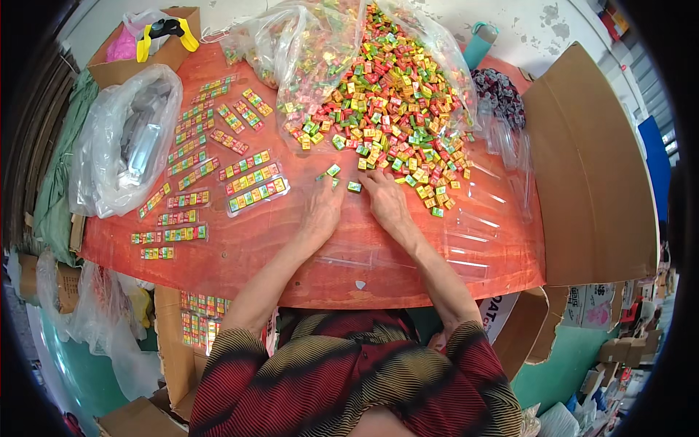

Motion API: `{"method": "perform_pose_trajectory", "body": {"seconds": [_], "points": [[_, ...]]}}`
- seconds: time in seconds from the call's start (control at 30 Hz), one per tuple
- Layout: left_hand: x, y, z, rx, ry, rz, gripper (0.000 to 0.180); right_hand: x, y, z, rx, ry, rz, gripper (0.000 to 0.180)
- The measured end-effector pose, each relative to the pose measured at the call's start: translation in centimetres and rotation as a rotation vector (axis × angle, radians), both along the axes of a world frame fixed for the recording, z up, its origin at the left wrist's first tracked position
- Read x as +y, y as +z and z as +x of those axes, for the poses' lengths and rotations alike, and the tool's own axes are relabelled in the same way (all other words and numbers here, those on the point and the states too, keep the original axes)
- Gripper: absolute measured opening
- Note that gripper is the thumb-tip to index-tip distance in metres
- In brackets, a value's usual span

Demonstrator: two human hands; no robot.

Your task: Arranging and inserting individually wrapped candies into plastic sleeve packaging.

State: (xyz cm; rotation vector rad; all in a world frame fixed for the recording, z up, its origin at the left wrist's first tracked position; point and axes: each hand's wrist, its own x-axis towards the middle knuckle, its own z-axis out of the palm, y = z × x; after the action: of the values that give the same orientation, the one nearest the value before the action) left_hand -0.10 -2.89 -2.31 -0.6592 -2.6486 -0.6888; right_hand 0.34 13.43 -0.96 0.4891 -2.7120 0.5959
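Observation:
Close to the table's middle, my left hand [323,207] has its fingers closed around small green-and-yellow boxes [332,171] at the fingertips. My right hand [387,200] reaches to the near edge of a large heap of small boxes [397,95] in red, yellow, orange and green. Its fingers are stretched out and touch boxes there. A loose green box [354,186] lies on the table between both hands. Left of them, a clear tray [256,191] holds a row of boxes, and several more filled strips [191,197] spread toward the left edge.
The heap spills from a clear plastic bag [309,54] on the red table [342,280]. Clear empty trays [470,233] lie on the right, beside a cardboard panel [597,175]. A plastic bag of clear trays [127,146], a carton [182,18] and a teal bottle [480,45] stand around the edges.

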Motion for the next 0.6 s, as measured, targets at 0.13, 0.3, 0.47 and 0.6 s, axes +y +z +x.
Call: {"method": "perform_pose_trajectory", "body": {"seconds": [0.13,0.3,0.47,0.6], "points": [[0.2,0.6,0.6,-0.141,-0.052,-0.002,0.032,1.2,0.8,1.3,0.002,0.057,0.064,0.031],[1.0,1.2,-0.9,-0.168,-0.067,0.137,0.024,1.2,3.4,0.5,-0.157,-0.041,0.158,0.030],[1.3,4.7,-4.2,-0.103,-0.018,0.255,0.023,3.7,5.0,-5.5,0.026,-0.038,-0.098,0.026],[2.6,4.1,-11.1,-0.108,-0.130,0.264,0.030,6.3,6.4,-12.6,0.063,0.019,-0.169,0.034]]}}
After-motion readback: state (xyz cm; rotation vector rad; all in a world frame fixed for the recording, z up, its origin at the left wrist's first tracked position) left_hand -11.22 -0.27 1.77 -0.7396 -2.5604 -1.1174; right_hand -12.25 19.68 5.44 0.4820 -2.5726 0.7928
